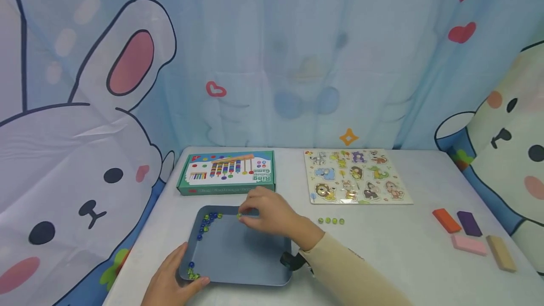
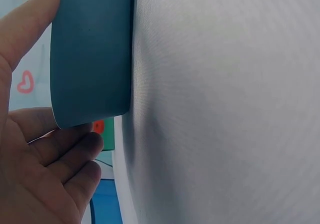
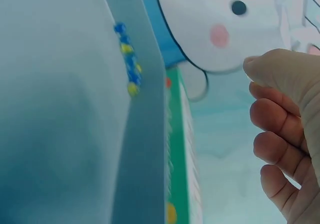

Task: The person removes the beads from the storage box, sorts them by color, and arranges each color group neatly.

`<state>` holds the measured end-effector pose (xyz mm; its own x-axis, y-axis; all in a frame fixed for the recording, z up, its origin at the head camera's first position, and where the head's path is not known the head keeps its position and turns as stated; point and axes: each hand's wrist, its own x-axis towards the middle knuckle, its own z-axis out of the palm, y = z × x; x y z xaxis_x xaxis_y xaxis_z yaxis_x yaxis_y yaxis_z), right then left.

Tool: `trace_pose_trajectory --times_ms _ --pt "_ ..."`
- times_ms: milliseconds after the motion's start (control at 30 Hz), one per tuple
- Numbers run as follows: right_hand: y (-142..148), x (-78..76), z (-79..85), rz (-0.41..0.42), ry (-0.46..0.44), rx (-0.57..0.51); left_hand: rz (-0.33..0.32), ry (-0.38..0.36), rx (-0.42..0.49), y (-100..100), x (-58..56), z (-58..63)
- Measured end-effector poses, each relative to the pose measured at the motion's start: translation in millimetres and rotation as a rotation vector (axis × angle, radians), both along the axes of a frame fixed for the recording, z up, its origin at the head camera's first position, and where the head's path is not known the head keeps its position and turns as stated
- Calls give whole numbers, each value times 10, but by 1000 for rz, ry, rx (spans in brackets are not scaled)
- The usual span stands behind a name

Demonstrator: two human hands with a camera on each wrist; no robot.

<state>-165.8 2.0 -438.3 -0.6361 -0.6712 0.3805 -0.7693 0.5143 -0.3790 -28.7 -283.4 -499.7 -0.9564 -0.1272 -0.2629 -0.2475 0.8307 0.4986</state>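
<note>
R hand [image 1: 269,211], ctr frame, pinches a yellow-green bead [image 1: 239,215] btwn thumb and fingertips by the far rim of a blue-gray tray [image 1: 246,259], as I see remotely. L hand [image 1: 170,280], lower L, grips the tray's near L corner, thumb at the front edge, fingers outside the wall. Blue and green beads [image 1: 206,223] line the tray's upper L; a small cluster [image 1: 192,273] sits lower L. R of tray, four green beads [image 1: 335,221] stand in a row on the white table [image 1: 403,249]. Behind: Ring game box [image 1: 226,174], upper L of ctr, & animal puzzle board [image 1: 403,199], R of ctr. Far R: orange block [image 1: 446,221], purple block [image 1: 469,224], pink block [image 1: 468,244], tan block [image 1: 501,253].
</note>
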Motion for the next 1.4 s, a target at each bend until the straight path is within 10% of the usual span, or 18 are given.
trace_pose_trajectory --times_ms 367,767,1400 --pt "872 24 33 -180 47 -67 -19 6 4 -14 -7 5" --pt "1686 6 -300 -422 12 -52 -16 -15 -5 -34 -16 -19" --pt "2342 118 -651 -621 -178 105 -16 -22 -6 -2 -17 25"
